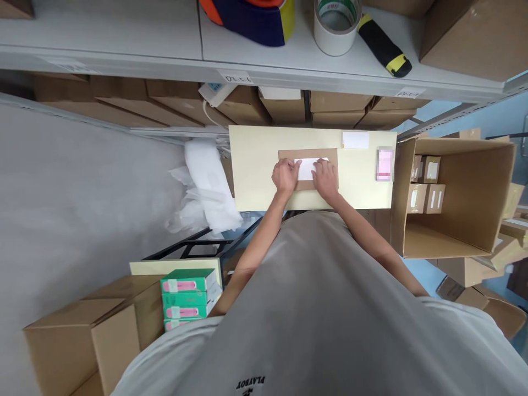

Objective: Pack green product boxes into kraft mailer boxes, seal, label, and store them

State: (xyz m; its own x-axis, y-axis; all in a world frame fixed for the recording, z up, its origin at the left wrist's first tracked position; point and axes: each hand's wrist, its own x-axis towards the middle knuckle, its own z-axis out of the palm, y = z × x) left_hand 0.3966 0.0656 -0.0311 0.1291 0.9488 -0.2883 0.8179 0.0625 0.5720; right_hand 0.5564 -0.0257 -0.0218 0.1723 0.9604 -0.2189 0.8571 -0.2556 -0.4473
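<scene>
A flat brown cardboard box (pixel 308 186) lies on the pale yellow tabletop (pixel 256 170) in front of me. On its upper face is a white label (pixel 306 169). My left hand (pixel 285 176) has its fingers curled, with the thumb at the label's left edge. At the right end of the label is my right hand (pixel 325 179), its fingers bent and thumb and fingertips on the paper. The hands cover both ends of the label, and parts of the box's sides are hidden under them.
A white stack of labels (pixel 355 140) and a blurred pink-screened phone (pixel 385 164) lie at the table's right. An open carton (pixel 457 242) with several small boxes stands beyond. A shelf above bears a tape roll (pixel 336 41) and a black-yellow cutter (pixel 383 44). Plastic wrap (pixel 210 181) hangs left.
</scene>
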